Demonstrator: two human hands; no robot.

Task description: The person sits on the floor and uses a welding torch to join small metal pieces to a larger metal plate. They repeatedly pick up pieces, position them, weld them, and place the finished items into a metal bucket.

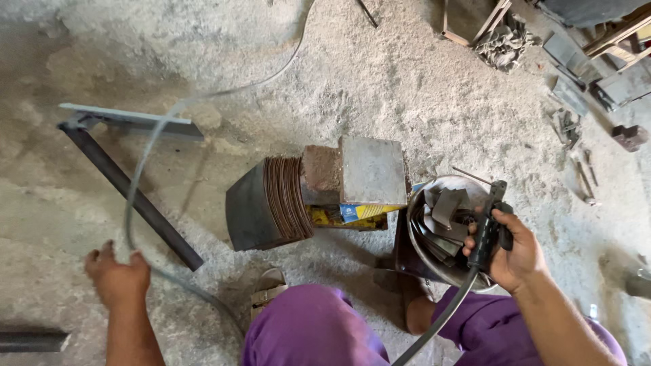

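My right hand (519,252) grips a black welding electrode holder (489,227) with a thin rod sticking out of its top, held over a round metal bowl (415,234) full of cut steel pieces. The holder's grey cable (434,325) runs down past my knee. My left hand (116,276) reaches out low to the left, fingers spread, beside a looping grey cable (139,176) and close to a dark steel bar (129,190) lying on the ground. It holds nothing that I can see.
A stack of thin rusty metal plates (271,202) stands in front of me beside a steel block (373,169) and a yellow box (352,214). Scrap metal and tools (576,102) lie at the upper right. My purple-clad knees (312,329) fill the bottom.
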